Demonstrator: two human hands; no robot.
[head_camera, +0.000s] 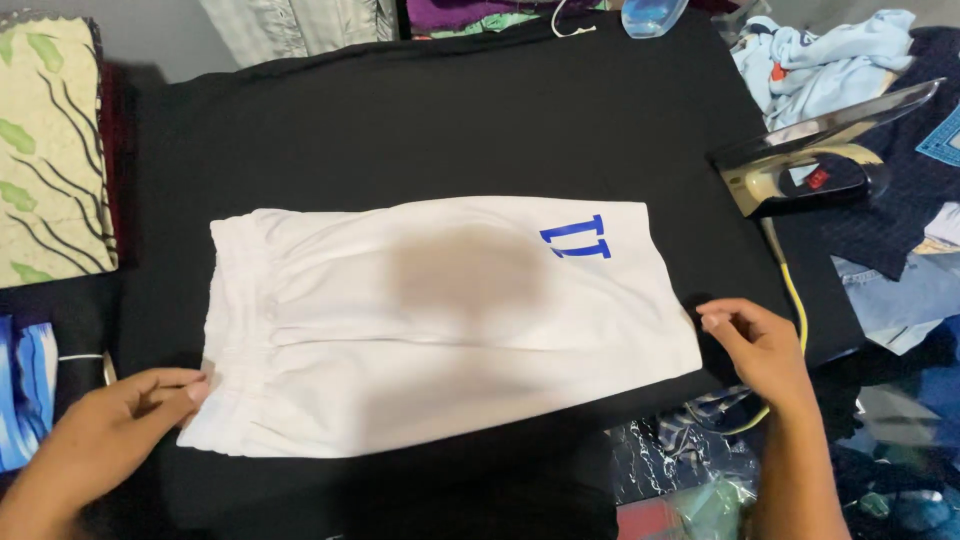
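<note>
Black cloth (420, 120): covers the work surface and spreads under both hands; bare black lies beyond the fingertips of both hands toward the far edge, and a narrower bare strip runs on the near side between the two wrists.
White shorts (440, 320): lie flat on the black cloth between the two hands, long axis running from hand to hand; the gathered waistband end points to the left hand, the leg hem end points to the right hand (a blue printed mark sits near that hem, on the far side).
Shorts edges: the near long edge slants slightly, running from the left fingertips to just beside the right fingertips; the far long edge is well apart from both hands.
Iron (810, 165): stands beyond the right hand at the cloth's right edge, well apart from the shorts; its yellow cord (795, 300) runs down past the right hand's outer side.
Clothes pile (860, 60): crowds the space outside the right hand, off the cloth.
Patterned cushion (50, 150): beyond and outside the left hand.
Left hand (110, 410): fingers loosely extended, fingertips touching the waistband's near corner, not clenched.
Right hand (765, 345): relaxed, fingers bent, fingertips at the hem's near corner; whether it pinches the fabric I cannot tell.
</note>
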